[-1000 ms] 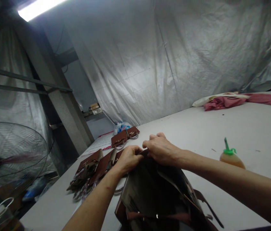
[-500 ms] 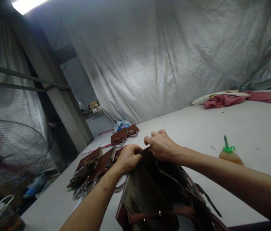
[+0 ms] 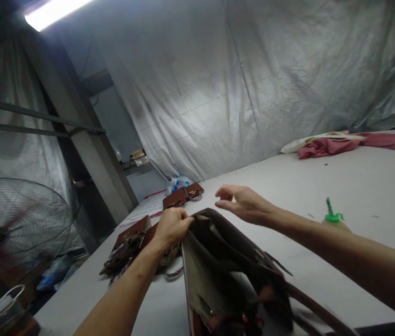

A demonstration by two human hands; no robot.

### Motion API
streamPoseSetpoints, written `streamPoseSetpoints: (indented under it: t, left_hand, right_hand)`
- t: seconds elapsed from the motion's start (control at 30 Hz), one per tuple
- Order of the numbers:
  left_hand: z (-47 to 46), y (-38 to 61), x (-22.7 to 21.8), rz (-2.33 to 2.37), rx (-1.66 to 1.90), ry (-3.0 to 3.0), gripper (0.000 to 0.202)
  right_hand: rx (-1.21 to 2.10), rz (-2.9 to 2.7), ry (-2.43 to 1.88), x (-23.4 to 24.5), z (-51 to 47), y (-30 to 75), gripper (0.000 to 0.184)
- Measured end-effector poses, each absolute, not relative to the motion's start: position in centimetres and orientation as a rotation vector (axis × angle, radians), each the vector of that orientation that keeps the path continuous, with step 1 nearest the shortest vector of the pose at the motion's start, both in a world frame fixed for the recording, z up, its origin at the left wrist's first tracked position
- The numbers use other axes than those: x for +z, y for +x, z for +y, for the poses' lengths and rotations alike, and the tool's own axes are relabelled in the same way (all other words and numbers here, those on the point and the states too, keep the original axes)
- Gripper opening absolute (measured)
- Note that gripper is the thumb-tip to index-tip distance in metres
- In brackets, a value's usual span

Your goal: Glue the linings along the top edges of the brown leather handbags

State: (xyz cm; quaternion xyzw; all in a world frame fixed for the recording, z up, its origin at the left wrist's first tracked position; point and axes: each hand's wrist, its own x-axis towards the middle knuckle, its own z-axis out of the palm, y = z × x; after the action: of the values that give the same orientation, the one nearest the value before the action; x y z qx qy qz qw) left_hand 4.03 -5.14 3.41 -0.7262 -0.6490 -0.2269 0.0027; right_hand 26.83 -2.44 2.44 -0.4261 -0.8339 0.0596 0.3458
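Note:
A dark brown handbag (image 3: 215, 280) stands in front of me at the table's near side, its mouth spread so that the pale lining shows. My left hand (image 3: 172, 227) pinches the bag's upper left rim near the far corner. Off to the right of that corner, my right hand (image 3: 241, 201) is in the air, fingers curved and apart, touching nothing. The bag's lower part is blurred and cut off by the bottom of the picture.
Brown bags (image 3: 130, 238) lie left of my left arm, others (image 3: 174, 198) farther back. A green-capped squeeze bottle (image 3: 334, 218) stands behind my right forearm. Red cloth (image 3: 327, 147) lies at the back right. A fan (image 3: 18, 238) and lidded jar (image 3: 4, 317) are at left.
My right hand has let go of the bag's rim and lifted away from it. My left hand has shifted slightly left along with the rim, and the bag's mouth has turned.

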Motion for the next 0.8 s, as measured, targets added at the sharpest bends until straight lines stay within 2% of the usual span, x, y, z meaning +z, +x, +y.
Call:
streamPoseSetpoints:
  t: [0.13, 0.27, 0.33, 0.4, 0.43, 0.57, 0.73, 0.8]
  left_hand:
    - [-5.9, 1.6, 3.5, -2.181, -0.535, -2.111, 0.016]
    - [-6.1, 1.2, 3.1, -2.224, -0.341, -2.084, 0.007]
    - [-6.0, 1.6, 3.2, -2.043, -0.344, -2.119, 0.029]
    - [-5.9, 2.4, 3.5, -1.792, -0.364, -2.252, 0.050]
    - [-5.8, 2.8, 3.5, -1.683, -0.359, -2.340, 0.054]
    - [-5.3, 4.4, 3.1, -1.518, -0.270, -2.574, 0.041]
    - [-4.8, 5.0, 2.4, -1.534, -0.314, -2.546, 0.010]
    - [-4.6, 4.7, 2.3, -1.536, -0.331, -2.545, 0.006]
  right_hand:
    - [0.530, -2.081, -1.036, 1.3, -3.0, 29.3, 0.028]
    - [0.701, -2.186, -1.030, -1.0, -3.6, 29.8, 0.034]
    - [0.709, -2.152, -1.059, -1.9, -3.6, 29.5, 0.043]
    - [0.730, -2.085, -1.080, -2.5, -3.2, 29.2, 0.043]
    - [0.740, -2.065, -1.077, -2.7, -3.0, 29.1, 0.040]
    - [0.725, -2.015, -1.048, -3.3, -2.3, 28.8, 0.031]
    - [0.774, -1.970, -0.977, -3.8, -2.3, 28.8, 0.027]
    - [0.744, -1.969, -0.954, -4.0, -2.2, 28.8, 0.026]
